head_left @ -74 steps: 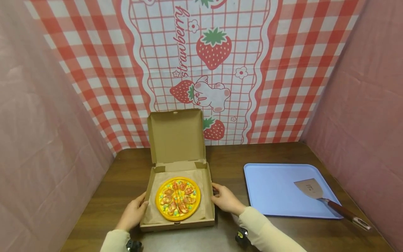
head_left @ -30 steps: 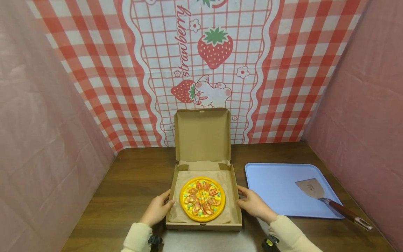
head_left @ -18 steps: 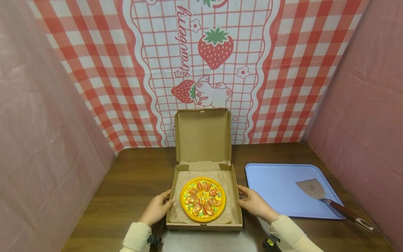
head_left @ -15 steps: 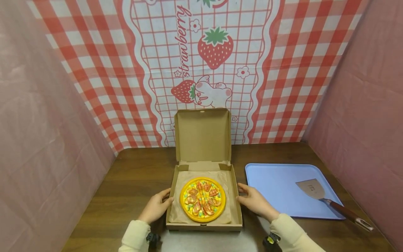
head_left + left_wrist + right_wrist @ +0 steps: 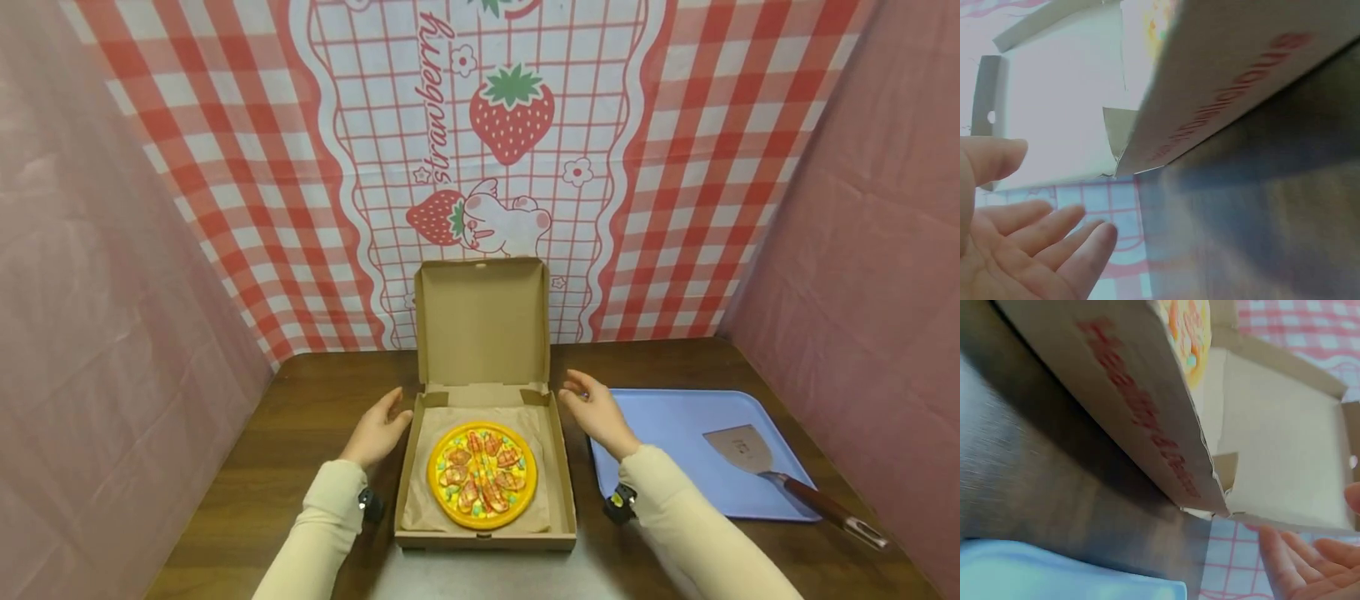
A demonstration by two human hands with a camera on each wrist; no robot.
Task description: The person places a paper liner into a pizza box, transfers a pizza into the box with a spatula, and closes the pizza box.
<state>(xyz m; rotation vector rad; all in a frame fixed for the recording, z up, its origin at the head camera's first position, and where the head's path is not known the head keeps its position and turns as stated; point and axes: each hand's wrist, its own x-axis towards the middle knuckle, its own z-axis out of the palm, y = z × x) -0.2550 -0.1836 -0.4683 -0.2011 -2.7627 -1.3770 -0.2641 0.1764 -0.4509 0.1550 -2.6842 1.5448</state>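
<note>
A brown cardboard pizza box [image 5: 482, 325] stands with its lid raised at the middle of the table. Inside, on brown paper, lies a round pizza [image 5: 482, 475] with a yellow rim. My left hand [image 5: 377, 429] hovers left of the box's back corner, fingers loosely extended and holding nothing. On the opposite side, my right hand [image 5: 596, 412] is likewise off the box, between it and the blue tray. Both wrist views show the fingers apart from the cardboard, near the raised lid [image 5: 1060, 106]. Red lettering marks the box's side wall [image 5: 1129, 394].
At the right lies a blue tray [image 5: 652, 467]. A spatula [image 5: 742, 450] with a wooden handle rests on it, the handle sticking out past the tray's corner. A checked strawberry cloth [image 5: 510, 117] hangs behind the table, and pink cloth walls stand at both sides.
The box slid right to the middle between both hands, then stopped. In the last half second both hands have let go of its sides and moved up and away toward the lid.
</note>
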